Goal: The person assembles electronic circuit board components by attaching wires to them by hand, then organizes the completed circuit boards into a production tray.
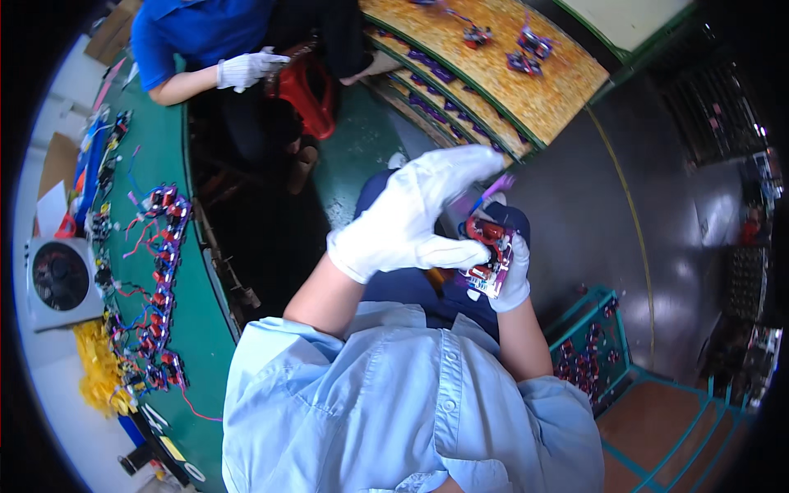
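Observation:
In front of my body a small circuit board [491, 256] with red and dark parts is gripped along its right side by my white-gloved right hand [515, 275]. From its top, purple wires [495, 188] stick up. My left hand [415, 215], also in a white glove, is to the board's left with fingers stretched out and thumb apart. That thumb tip overlaps the board's left edge; I cannot tell whether it presses on it. The left fingers point toward the wires, with a gap between finger and thumb.
Along the left, a green workbench [197, 308] carries a row of similar boards [160, 300] with loose wires, and a fan [62, 277] stands beyond. A co-worker's gloved hand [246, 70] is near a red stool [308, 94]. Ahead, a wooden-topped rack [501, 82] holds boards; a teal-framed cart [620, 329] is at right.

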A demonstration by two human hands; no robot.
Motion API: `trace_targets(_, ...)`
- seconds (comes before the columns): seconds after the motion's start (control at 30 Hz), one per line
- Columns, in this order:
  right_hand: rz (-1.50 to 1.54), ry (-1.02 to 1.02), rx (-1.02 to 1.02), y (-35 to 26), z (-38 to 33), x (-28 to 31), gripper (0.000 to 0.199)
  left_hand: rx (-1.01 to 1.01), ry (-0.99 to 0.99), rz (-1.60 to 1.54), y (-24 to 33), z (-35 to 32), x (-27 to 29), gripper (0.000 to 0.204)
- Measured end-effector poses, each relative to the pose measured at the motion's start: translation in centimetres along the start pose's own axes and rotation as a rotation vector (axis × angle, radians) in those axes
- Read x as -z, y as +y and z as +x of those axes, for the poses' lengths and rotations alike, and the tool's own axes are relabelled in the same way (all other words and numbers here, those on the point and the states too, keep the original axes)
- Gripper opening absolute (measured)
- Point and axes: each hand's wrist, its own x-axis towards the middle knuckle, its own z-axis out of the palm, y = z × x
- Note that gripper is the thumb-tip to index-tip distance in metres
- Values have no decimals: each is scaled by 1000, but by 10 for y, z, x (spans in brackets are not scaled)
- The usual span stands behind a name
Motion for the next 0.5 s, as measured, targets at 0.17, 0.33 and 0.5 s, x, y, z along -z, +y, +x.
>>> trace_targets(0.17,135,-175,106,-12,8,-37,80,24,-142,-91,-18,-23,-18,93)
trace_targets(0.33,-128,120,315,-11,5,-58,82,92,-87,-174,-9,-43,-46,100)
trace_targets(0.5,-365,39,331,-6,-2,-56,85,204,-27,-358,-2,-46,-55,95)
